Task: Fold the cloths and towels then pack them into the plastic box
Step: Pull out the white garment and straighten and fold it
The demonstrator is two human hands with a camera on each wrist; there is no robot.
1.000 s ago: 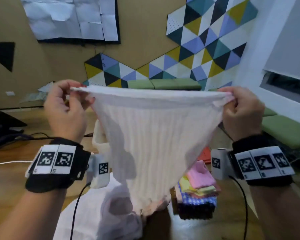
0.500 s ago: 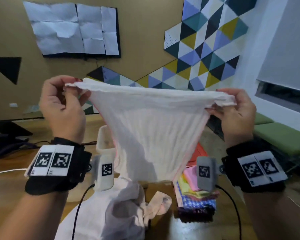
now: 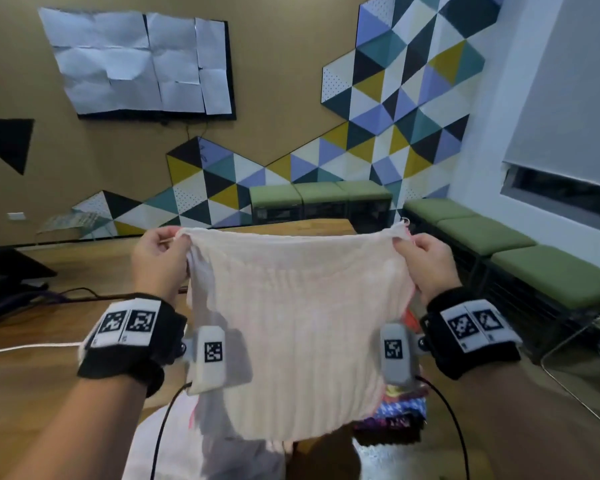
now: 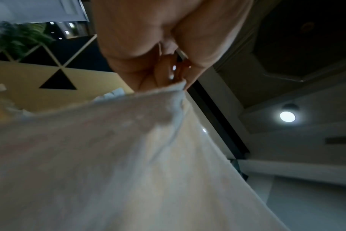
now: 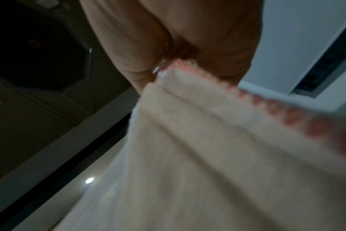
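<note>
A pale pink ribbed towel point(image 3: 298, 327) hangs spread in the air over the wooden table point(image 3: 42, 375). My left hand point(image 3: 160, 254) pinches its top left corner, and my right hand point(image 3: 426, 261) pinches the top right corner. In the left wrist view the curled fingers point(image 4: 164, 68) clamp the towel point(image 4: 109, 156) edge. The right wrist view shows the towel point(image 5: 207, 156) with a pink stitched hem held in that hand's fingers point(image 5: 140, 73). A stack of folded coloured cloths point(image 3: 395, 410) lies on the table behind the towel's lower right. The plastic box is hidden behind the towel.
A crumpled white cloth point(image 3: 194, 445) lies on the table near me. Dark cables point(image 3: 63, 296) run along the table's left side. Green benches point(image 3: 520, 251) line the right wall and the back. A clear tray edge point(image 3: 582, 362) shows at right.
Both hands have come down and drawn closer together with the towel. It now hangs flat and squarer instead of tapering, and its lower end has lifted off the pile on the table.
</note>
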